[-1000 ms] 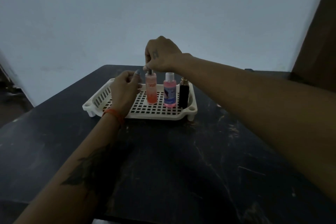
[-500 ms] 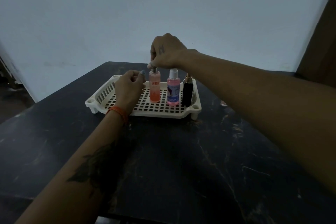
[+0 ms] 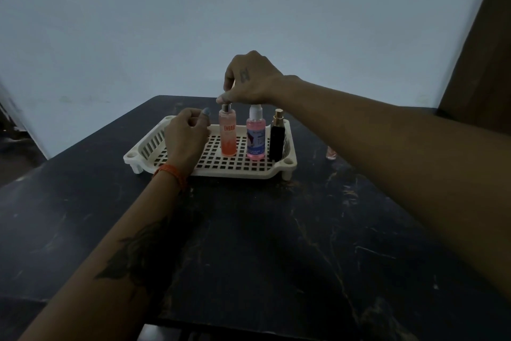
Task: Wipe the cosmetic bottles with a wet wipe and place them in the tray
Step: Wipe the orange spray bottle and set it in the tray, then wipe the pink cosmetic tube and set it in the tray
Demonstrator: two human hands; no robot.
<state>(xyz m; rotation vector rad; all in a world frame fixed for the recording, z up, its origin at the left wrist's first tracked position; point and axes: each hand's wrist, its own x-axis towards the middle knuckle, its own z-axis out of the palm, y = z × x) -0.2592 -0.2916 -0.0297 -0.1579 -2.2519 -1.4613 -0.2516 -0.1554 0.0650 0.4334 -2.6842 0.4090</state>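
The orange bottle (image 3: 228, 134) stands upright on the grid floor of the tray (image 3: 237, 167), its silver cap directly beneath the fingertips of your right hand (image 3: 250, 79). Your thumb and forefinger are drawn together over that cap; whether they pinch it or merely hover above it cannot be told, as contact is not resolved in the dim light. At 3 o'clock of the orange bottle, just beside it, stands the pink bottle (image 3: 256, 138) with a white cap and a printed label; at 3 o'clock of that, the black bottle (image 3: 277, 138), square-sided with a gold collar, close to the tray's right wall. At 9 o'clock of the orange bottle your left hand (image 3: 185, 137) is poised over the tray floor with fingers loosely curled, thumb raised, grasping nothing visible; an orange band (image 3: 170, 172) circles its wrist. The tray is cream plastic, rectangular, with a square lattice base, slotted walls and short corner feet. It rests on a dark table (image 3: 249, 244) with a scratched, veined surface. A small pink object (image 3: 331, 153), mostly hidden by your right forearm, lies on the table at 3 o'clock of the tray.
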